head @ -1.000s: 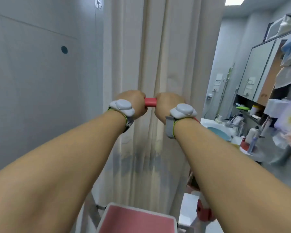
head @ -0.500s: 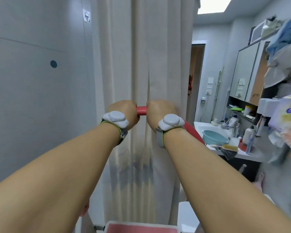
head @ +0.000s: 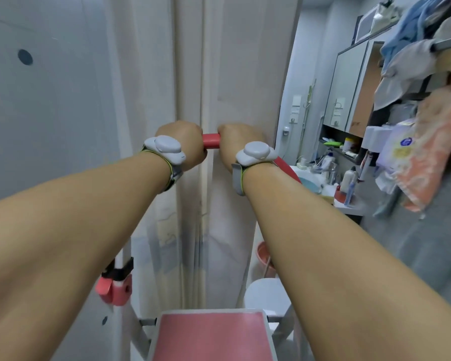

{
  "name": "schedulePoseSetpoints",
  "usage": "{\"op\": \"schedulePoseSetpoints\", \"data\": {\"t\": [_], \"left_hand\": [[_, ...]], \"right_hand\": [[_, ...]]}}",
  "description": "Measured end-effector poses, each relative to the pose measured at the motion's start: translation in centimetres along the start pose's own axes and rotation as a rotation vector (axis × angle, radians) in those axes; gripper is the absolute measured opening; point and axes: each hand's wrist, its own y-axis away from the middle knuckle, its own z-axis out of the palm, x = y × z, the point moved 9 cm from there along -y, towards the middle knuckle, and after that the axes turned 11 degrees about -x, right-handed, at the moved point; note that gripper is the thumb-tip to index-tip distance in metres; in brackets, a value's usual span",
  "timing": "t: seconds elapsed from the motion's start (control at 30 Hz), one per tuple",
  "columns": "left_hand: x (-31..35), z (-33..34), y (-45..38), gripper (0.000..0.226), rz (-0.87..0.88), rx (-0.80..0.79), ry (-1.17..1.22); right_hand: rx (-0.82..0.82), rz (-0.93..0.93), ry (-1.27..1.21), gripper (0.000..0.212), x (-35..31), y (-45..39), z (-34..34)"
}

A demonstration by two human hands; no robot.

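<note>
— Where is your grip?
— Centre frame: your left hand [head: 182, 144] and right hand [head: 238, 142] each clench the red handle [head: 211, 140], fists side by side before the pale curtain [head: 245, 74].
— Counts, labels?
— Two grey wrist trackers [head: 164, 148], one pink step [head: 211, 334] bottom centre. The bag label [head: 404, 147], right edge, is too blurred to read.

Much of red handle [head: 211, 141] inside hands [head: 181, 143] [head: 238, 144].
</note>
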Motion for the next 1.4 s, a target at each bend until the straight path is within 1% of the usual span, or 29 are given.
{"op": "schedulePoseSetpoints", "data": {"t": [0.13,0.23,0.37,0.5,0.77,0.97,1.2,1.3,1.4], "left_hand": [[-0.8,0.1,-1.1,0.011,0.029,0.015,-0.001],[-1.3,0.1,-1.4,0.010,0.055,0.023,-0.013],[-2.0,0.1,-1.2,0.006,0.063,0.016,-0.009],[-4.3,-0.6,-0.2,0.006,0.033,0.031,0.010],[-5.5,0.0,0.6,0.005,-0.025,0.021,0.010],[-5.5,-0.5,0.6,0.009,0.004,0.078,-0.015],[-5.4,-0.3,0.1,0.012,0.072,0.066,-0.006],[-6.5,-0.2,0.4,0.015,0.093,0.083,0.023],[-7.9,-0.5,0.9,0.011,0.088,0.078,0.046]], "right_hand": [[-0.036,0.033,-0.009,0.021,-0.4,-1.2,0.2],[-0.052,0.051,-0.012,0.021,-1.0,-1.4,0.2],[0.012,0.064,0.010,0.021,-1.8,-0.9,-0.2],[0.031,0.007,0.039,0.019,-4.4,-0.9,-0.8],[-0.024,-0.007,-0.031,0.023,-4.8,-1.5,0.3],[-0.069,0.010,-0.058,0.022,-5.2,-1.8,0.1],[-0.110,0.076,-0.031,0.019,-5.3,-1.9,0.1],[-0.064,0.072,-0.003,0.016,-6.4,-2.0,0.2],[0.002,0.042,0.042,0.015,-8.1,-1.6,-0.4]]}}
